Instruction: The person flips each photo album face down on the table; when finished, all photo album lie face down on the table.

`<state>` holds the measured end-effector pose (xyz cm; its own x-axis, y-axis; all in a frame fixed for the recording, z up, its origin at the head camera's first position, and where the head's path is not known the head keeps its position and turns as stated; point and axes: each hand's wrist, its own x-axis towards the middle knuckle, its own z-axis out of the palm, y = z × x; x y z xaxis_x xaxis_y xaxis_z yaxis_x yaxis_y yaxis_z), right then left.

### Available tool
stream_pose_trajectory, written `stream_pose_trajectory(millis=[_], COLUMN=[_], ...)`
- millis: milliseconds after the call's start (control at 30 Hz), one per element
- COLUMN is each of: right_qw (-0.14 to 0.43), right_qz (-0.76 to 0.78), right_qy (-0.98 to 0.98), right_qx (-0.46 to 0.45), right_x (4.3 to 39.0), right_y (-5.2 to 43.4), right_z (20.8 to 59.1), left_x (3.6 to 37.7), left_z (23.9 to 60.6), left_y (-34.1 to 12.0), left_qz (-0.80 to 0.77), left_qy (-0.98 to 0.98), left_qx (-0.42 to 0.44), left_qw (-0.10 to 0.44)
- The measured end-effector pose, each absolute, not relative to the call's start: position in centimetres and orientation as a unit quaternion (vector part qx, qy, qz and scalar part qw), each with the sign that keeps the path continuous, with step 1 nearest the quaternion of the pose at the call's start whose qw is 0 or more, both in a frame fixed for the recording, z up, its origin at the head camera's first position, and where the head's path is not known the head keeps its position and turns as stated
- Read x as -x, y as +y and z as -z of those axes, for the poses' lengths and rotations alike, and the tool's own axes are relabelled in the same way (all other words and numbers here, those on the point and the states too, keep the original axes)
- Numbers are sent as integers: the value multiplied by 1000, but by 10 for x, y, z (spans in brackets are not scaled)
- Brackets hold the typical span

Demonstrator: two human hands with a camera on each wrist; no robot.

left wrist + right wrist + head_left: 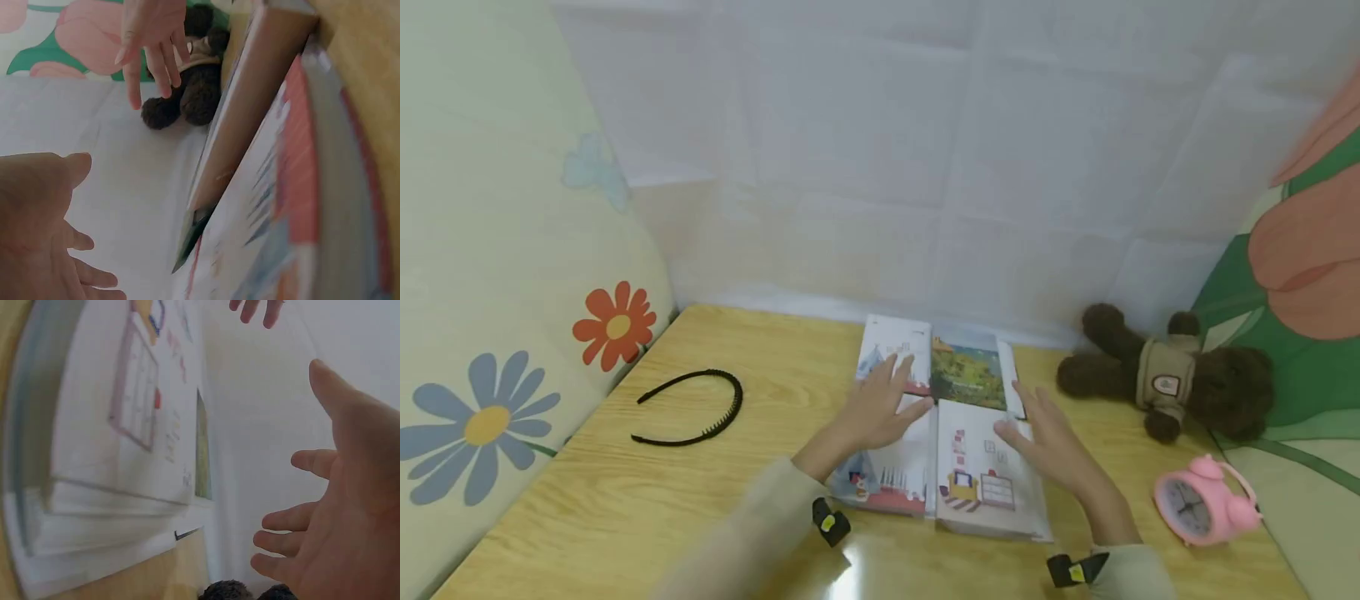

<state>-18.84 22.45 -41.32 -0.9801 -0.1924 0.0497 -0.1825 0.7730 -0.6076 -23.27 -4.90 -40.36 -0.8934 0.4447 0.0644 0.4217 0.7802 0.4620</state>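
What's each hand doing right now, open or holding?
Left hand: open, fingers spread over the books.
Right hand: open, holding nothing.

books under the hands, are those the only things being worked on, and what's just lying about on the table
In hand:
- books, laid side by side on the table
- left hand, fingers straight, over the left-hand books
- right hand, fingers straight, over the right-hand books

Lying about:
- black headband
- brown plush bear
- pink alarm clock
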Motion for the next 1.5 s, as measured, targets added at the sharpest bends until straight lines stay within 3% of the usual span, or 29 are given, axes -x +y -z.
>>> stream_pose_trajectory(millis=[200,367,567,1000,1400,1500], right_qw=[69,116,110,126,199,184], right_qz=[346,359,356,333,337,321], right_qy=[930,923,927,934,920,929], right_qx=[103,76,48,23,0,17], right_x=[167,155,148,118,85,84], right_y=[229,222,218,217,216,219], right_z=[441,460,470,472,467,472], left_x=[213,202,190,154,123,124], left_z=[429,442,450,460,460,459], left_y=[-32,-23,-18,-16,-22,-23], left_qz=[-220,-208,-229,-202,-214,-215], left_qy=[924,925,915,922,916,916], left_qx=[-295,-301,-308,-318,-331,-333], left_qw=[104,107,128,83,71,68])
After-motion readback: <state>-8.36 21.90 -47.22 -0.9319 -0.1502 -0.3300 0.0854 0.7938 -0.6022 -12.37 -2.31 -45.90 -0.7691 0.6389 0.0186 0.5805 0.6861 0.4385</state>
